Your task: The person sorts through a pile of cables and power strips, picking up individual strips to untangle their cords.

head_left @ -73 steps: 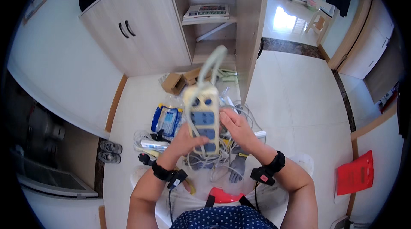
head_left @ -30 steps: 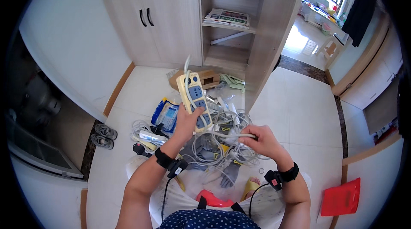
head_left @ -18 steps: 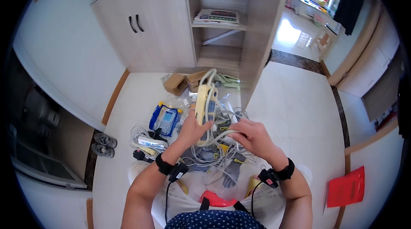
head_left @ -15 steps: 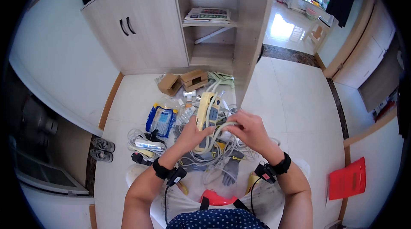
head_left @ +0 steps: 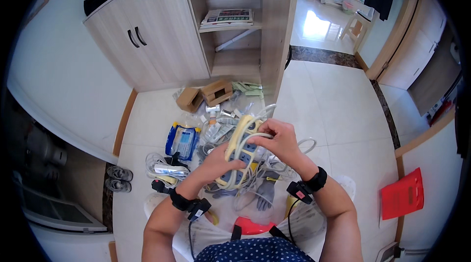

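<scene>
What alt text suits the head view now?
A person's left-hand grip holds a long cream power strip with blue sockets; the right-hand grip pinches a pale cable looped along it. Tangled cords and grey gloves lie below, near an open wood-grain cabinet.

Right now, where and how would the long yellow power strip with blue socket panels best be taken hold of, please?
Probably by the lower half of the long yellow power strip, from the left, gripping across its width: the narrow body has straight side edges, and the bare left hand holds there. The bare right hand and pale cable crowd the upper end.
</scene>
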The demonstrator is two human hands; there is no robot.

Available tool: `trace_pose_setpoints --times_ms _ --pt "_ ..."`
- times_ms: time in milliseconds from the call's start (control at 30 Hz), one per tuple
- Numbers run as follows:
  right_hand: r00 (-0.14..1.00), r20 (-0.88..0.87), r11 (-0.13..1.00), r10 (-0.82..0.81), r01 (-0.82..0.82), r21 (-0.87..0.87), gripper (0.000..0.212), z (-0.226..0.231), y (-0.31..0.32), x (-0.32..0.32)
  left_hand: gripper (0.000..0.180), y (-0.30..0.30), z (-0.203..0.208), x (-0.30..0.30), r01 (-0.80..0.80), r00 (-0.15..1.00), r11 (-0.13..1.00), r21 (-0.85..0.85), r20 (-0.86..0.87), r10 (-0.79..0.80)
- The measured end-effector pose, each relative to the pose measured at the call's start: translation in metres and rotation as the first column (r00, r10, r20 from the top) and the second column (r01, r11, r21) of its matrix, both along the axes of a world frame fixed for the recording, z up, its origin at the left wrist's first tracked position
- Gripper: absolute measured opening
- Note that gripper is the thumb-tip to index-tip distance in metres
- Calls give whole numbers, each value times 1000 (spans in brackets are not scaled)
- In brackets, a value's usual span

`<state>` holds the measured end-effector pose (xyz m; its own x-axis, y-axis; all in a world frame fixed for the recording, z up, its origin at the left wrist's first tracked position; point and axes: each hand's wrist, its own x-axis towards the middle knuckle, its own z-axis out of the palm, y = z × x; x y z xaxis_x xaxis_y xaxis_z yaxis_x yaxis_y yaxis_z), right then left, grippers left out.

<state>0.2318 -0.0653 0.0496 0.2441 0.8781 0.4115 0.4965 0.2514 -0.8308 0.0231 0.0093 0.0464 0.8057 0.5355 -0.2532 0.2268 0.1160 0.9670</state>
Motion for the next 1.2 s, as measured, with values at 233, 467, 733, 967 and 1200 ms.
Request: trace_pose_setpoints --times_ms 233,467,733,967,1200 --pt "930 -232 888 285 -348 -300 16 -11 -4 15 57 13 9 -25 -75 910 930 -361 356 212" --pt "732 672 981 -107 -32 191 12 -48 3 34 58 11 24 -46 -73 799 940 -333 544 255" --pt "890 -446 889 89 -273 -368 19 -45 -7 52 67 15 39 -56 -172 806 955 -240 523 277" --pt "924 -87 849 372 -376 -371 21 -9 -22 30 50 20 13 -49 -130 872 953 -274 425 242" --pt "993 87 995 78 -72 -70 15 -3 -18 35 58 9 24 -34 -110 936 972 -206 307 171"
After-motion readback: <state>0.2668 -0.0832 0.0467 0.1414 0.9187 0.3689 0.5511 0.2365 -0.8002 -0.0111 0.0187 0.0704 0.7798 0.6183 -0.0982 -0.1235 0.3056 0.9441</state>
